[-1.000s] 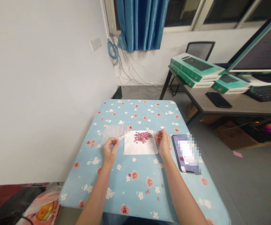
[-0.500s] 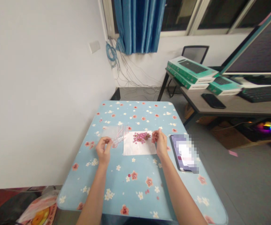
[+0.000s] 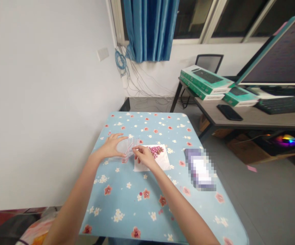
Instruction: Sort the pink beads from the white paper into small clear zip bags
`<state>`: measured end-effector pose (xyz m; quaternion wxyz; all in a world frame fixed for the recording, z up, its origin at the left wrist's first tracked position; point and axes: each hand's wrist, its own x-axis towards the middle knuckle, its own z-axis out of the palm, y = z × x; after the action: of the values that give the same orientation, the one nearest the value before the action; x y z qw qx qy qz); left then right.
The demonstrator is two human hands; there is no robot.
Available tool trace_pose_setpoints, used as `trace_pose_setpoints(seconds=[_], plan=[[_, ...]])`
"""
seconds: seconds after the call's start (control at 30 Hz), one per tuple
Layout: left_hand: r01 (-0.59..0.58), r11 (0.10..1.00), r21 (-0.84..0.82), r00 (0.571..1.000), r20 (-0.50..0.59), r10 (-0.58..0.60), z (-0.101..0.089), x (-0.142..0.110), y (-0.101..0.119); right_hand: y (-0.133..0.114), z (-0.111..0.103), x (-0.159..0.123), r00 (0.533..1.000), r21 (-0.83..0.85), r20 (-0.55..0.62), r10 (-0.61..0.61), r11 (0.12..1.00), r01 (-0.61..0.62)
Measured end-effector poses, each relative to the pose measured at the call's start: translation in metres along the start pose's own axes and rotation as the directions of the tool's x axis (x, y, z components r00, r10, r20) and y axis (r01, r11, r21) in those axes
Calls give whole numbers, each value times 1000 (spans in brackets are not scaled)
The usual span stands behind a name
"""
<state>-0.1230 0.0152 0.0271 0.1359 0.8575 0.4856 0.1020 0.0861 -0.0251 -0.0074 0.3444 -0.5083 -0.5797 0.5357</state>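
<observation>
My bare left forearm [image 3: 77,190] slants forward and inward, its wrist bent toward the right. My left hand [image 3: 110,147] is spread, the thumb [image 3: 120,155] well apart from the extended fingers [image 3: 119,137]. My bare right forearm [image 3: 179,204] angles forward and leftward; my right hand [image 3: 145,157] points left, its index finger extended and the other fingers curled beneath, fingertips near my left thumb.

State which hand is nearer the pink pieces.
Right. The right hand is over the paper, just left of the pink pieces; the left hand is farther left, spread at the clear bag.
</observation>
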Motion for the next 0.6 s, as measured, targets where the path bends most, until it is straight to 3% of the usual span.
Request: trace_pose_setpoints(seconds=[0.1, 0.23, 0.43, 0.6], plan=[[-21, 999, 47, 998, 58, 19, 4, 10, -4, -7, 3, 5, 1000, -145, -8, 3, 989, -4], [-29, 998, 52, 999, 44, 27, 9, 18, -8, -14, 4, 8, 1000, -281, -3, -19, 960, 18], [-55, 995, -85, 997, -53, 50, 15, 24, -13, -12, 9, 10, 999, -312, 25, -47, 949, 53], [-40, 998, -51, 999, -21, 39, 12, 22, -6, -14, 10, 7, 997, -271, 59, -59, 960, 73]])
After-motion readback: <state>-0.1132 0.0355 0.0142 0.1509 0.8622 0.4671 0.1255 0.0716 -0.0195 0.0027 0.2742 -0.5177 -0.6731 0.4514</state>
